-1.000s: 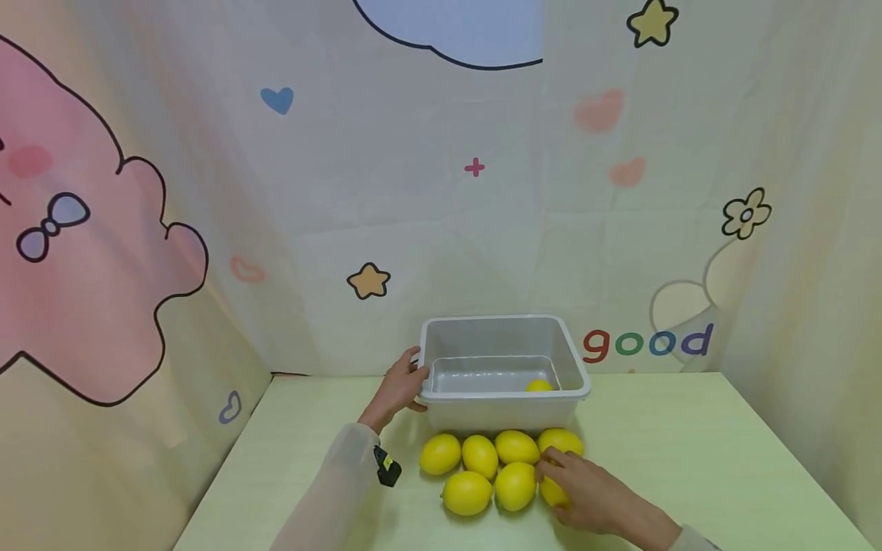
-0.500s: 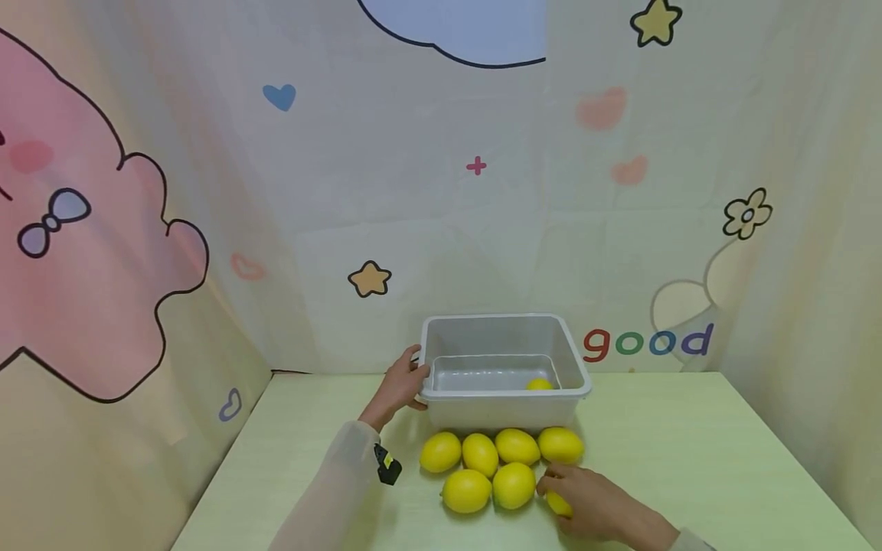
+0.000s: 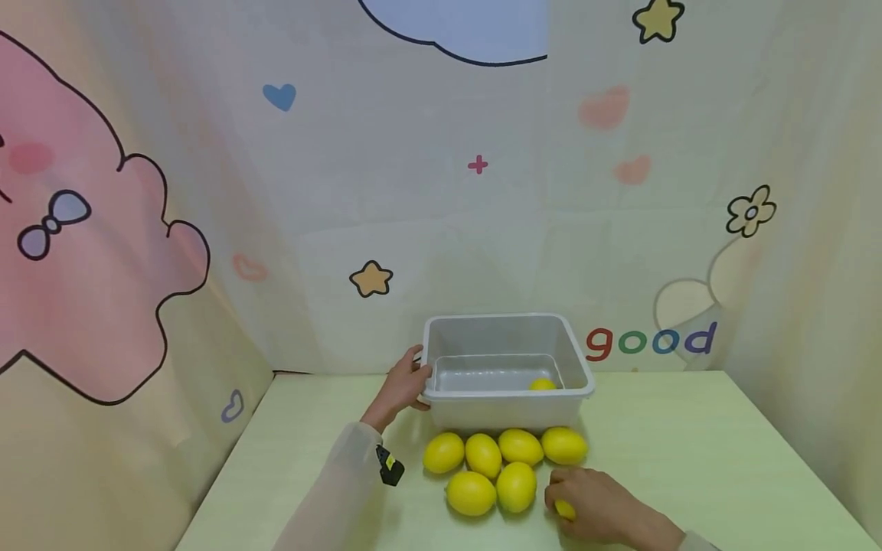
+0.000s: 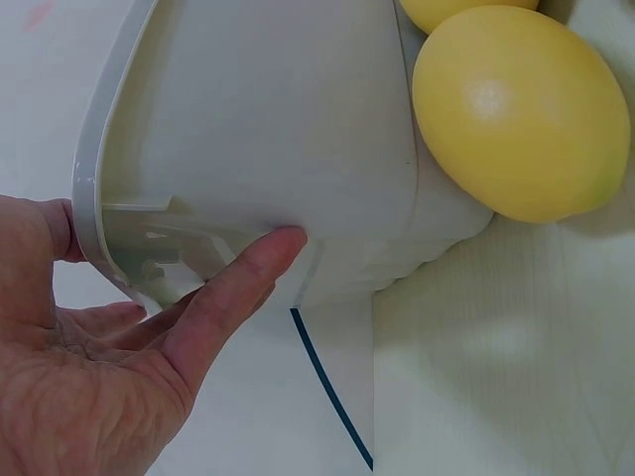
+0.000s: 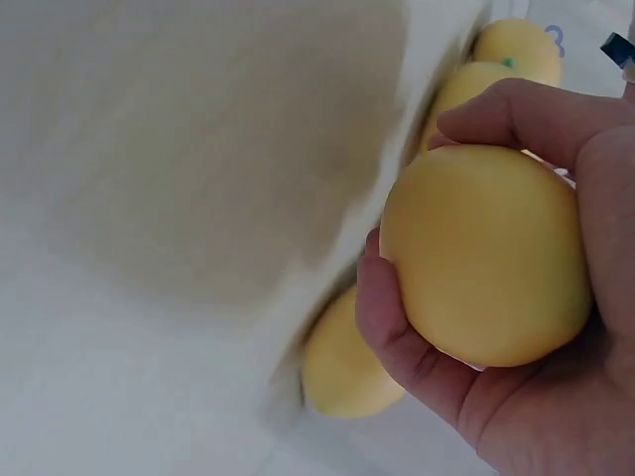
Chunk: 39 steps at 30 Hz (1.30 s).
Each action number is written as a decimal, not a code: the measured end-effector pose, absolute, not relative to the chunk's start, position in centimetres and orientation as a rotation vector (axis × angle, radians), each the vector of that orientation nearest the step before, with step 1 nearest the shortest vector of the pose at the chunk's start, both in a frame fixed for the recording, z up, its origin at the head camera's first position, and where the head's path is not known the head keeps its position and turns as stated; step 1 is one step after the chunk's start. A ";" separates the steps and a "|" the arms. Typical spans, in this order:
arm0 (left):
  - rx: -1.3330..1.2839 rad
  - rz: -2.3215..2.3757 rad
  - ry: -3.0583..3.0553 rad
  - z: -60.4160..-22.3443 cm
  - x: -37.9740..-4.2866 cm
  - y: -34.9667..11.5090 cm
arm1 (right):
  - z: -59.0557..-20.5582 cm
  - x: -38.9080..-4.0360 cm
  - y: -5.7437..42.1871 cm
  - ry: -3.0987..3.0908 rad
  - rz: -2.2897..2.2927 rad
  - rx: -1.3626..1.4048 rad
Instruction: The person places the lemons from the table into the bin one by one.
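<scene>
Lemon (image 5: 486,253), one: in my right hand (image 3: 598,505), fingers curled round it, right of the front lemons (image 3: 515,487); likely light, firm, slick; best held round its middle. Bin (image 3: 506,414), one: on the tabletop (image 3: 689,459), left end gripped by my left hand (image 3: 400,384); probably light, stiff.

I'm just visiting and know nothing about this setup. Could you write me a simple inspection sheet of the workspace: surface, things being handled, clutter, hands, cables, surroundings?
Surface: pale green table.
Job's things: a light grey bin with one lemon visible inside; six loose lemons in front of it; a held lemon.
Clutter: nothing seen.
Hands: left hand holds the bin's left rim; right hand grips the held lemon. A black device sits at the left wrist.
Cables: nothing seen that is plainly one.
Surroundings: pale cloth backdrop with printed stars, hearts and the word "good".
</scene>
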<state>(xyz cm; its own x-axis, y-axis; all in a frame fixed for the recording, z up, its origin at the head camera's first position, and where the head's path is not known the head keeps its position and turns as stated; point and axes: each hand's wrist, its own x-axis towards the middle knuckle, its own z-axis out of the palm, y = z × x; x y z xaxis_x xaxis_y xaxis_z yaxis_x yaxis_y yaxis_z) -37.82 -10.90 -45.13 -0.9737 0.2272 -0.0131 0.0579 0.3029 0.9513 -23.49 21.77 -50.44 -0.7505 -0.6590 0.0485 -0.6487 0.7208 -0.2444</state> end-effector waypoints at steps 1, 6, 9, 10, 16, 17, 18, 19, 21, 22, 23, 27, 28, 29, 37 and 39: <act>0.266 1.754 2.415 -45.1 -37.8 -10.9 | -50.2 -23.5 21.8 2.877 -0.391 -1.094; 0.254 1.744 2.427 -45.0 -37.8 -10.9 | -48.5 -23.6 21.7 2.875 -0.354 -1.094; 0.239 1.734 2.436 -45.1 -37.9 -10.9 | -47.3 -23.6 21.6 2.861 -0.325 -1.116; 0.240 1.733 2.436 -45.1 -37.9 -10.9 | -47.0 -23.6 21.6 2.859 -0.312 -1.129; 0.254 1.742 2.424 -45.2 -38.0 -11.0 | -44.8 -23.8 21.5 2.889 -0.283 -1.234; 0.255 1.744 2.422 -45.2 -38.0 -11.0 | -44.4 -23.8 21.5 2.899 -0.285 -1.242; 0.255 1.745 2.420 -45.3 -38.0 -11.0 | -44.1 -23.9 21.5 2.910 -0.284 -1.253; 0.254 1.745 2.418 -45.3 -38.0 -11.0 | -43.7 -23.9 21.5 2.925 -0.281 -1.264; 0.253 1.746 2.417 -45.2 -38.0 -11.0 | -43.0 -24.1 21.5 2.956 -0.269 -1.274; 0.252 1.747 2.416 -45.2 -38.0 -10.9 | -42.6 -24.2 21.5 2.972 -0.263 -1.286; 0.248 1.745 2.418 -45.2 -38.0 -10.9 | -42.3 -24.3 21.5 2.988 -0.252 -1.286; 0.231 1.738 2.424 -45.1 -37.9 -10.9 | -40.7 -24.8 21.5 3.028 -0.225 -1.299; 0.227 1.735 2.423 -45.0 -37.9 -10.9 | -40.3 -24.9 21.5 3.034 -0.223 -1.294; 0.227 1.737 2.420 -45.0 -37.8 -10.9 | -40.0 -25.0 21.5 3.041 -0.217 -1.285; 0.252 1.752 2.403 -44.9 -37.5 -10.9 | -37.6 -26.1 21.4 3.108 -0.203 -1.256; 0.254 1.754 2.405 -44.9 -37.6 -11.0 | -37.1 -26.5 21.2 3.121 -0.204 -1.266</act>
